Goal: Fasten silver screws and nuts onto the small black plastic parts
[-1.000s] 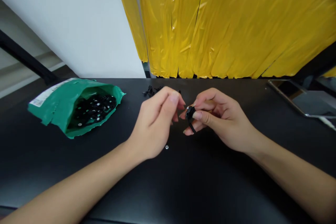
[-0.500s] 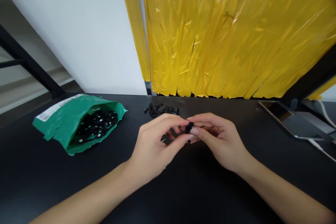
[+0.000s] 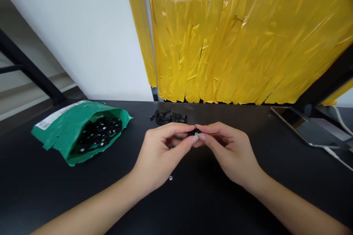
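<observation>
Between the fingertips of both hands is a small black part (image 3: 194,132) with a pale round spot; its exact kind is too small to make out. My left hand (image 3: 162,150) pinches it from the left with thumb and forefinger. From the right, my right hand (image 3: 228,148) grips it the same way, the two thumbs almost touching. Just beyond the hands lies a pile of small black parts (image 3: 168,116) on the black table (image 3: 209,205). A small silvery ring-shaped piece (image 3: 170,178) rests on the table beside my left wrist.
At the left, a torn green bag (image 3: 60,132) lies with its mouth towards me, full of small black parts with pale dots. A phone (image 3: 303,126) with a white cable sits at the right. Yellow plastic strips (image 3: 220,44) and a white panel (image 3: 91,36) stand behind the table.
The black part has been turned flatter between the fingers, and both hands have drawn closer together around it. The silvery ring near my left wrist now shows fully.
</observation>
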`<state>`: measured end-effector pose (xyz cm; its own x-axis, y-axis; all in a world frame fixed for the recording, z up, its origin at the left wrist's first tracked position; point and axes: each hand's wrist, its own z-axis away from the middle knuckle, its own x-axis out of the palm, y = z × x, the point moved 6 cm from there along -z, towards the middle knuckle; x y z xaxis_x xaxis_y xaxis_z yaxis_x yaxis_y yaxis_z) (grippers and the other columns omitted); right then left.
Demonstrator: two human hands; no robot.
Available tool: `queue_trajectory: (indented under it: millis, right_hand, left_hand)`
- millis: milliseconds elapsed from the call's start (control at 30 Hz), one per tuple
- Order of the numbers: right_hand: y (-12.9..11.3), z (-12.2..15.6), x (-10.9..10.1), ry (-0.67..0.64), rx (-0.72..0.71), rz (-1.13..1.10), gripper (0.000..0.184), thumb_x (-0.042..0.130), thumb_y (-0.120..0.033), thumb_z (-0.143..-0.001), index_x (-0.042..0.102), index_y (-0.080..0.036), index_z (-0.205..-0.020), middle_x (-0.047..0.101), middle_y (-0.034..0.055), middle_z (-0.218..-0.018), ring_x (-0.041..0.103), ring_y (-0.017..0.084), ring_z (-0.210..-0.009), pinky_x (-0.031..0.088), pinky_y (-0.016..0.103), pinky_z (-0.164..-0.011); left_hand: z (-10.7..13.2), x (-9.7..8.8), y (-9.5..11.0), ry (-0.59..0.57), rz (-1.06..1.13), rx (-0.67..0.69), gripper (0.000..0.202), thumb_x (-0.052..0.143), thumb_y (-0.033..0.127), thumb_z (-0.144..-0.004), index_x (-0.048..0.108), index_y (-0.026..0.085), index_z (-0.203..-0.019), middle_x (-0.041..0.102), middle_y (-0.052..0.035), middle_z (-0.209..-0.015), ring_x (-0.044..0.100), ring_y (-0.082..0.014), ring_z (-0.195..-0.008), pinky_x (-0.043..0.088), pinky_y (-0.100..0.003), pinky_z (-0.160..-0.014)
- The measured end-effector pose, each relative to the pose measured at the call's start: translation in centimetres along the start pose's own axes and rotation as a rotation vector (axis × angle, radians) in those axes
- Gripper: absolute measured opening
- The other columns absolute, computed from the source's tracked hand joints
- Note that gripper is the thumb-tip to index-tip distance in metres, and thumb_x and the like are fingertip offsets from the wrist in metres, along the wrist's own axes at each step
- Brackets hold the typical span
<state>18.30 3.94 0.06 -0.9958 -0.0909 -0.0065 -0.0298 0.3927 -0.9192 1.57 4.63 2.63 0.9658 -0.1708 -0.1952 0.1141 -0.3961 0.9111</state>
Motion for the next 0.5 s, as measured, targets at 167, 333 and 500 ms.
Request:
queue_trajectory:
  millis: [167, 333, 500]
  right_hand:
    - [-0.2, -0.2, 0.1, -0.038, 0.023, -0.071, 0.014, 0.08, -0.031, -0.094, 0.085, -0.035, -0.107, 0.083, 0.0005, -0.092, 0.083, 0.017, -0.078, 0.07, 0.028, -0.076]
    - [0.6, -0.5, 0.4, -0.087, 0.287, -0.278, 0.023, 0.083, -0.044, -0.091, 0.085, -0.032, -0.11, 0.084, 0.0026, -0.096, 0.084, 0.018, -0.081, 0.07, 0.028, -0.076]
    - [0.8, -0.2, 0.4, -0.183, 0.4, -0.247, 0.028, 0.085, -0.045, -0.088, 0.085, -0.028, -0.11, 0.084, 0.0058, -0.099, 0.081, 0.017, -0.088, 0.068, 0.028, -0.079]
  left_hand:
    - [0.0, -0.4, 0.4, 0.005, -0.079, 0.061, 0.009, 0.081, 0.023, -0.089, 0.082, 0.02, -0.098, 0.084, -0.005, -0.093, 0.081, -0.0189, -0.079, 0.067, -0.025, -0.067]
    - [0.0, -1.3, 2.9, -0.034, -0.414, 0.492, 0.017, 0.075, 0.013, -0.09, 0.083, 0.026, -0.097, 0.085, -0.0027, -0.1, 0.081, -0.0194, -0.09, 0.068, -0.03, -0.084]
    - [-0.9, -1.4, 1.9, -0.15, -0.273, 0.251, 0.006, 0.081, 0.02, -0.088, 0.083, 0.025, -0.092, 0.085, -0.0016, -0.089, 0.081, -0.0183, -0.076, 0.068, -0.026, -0.071]
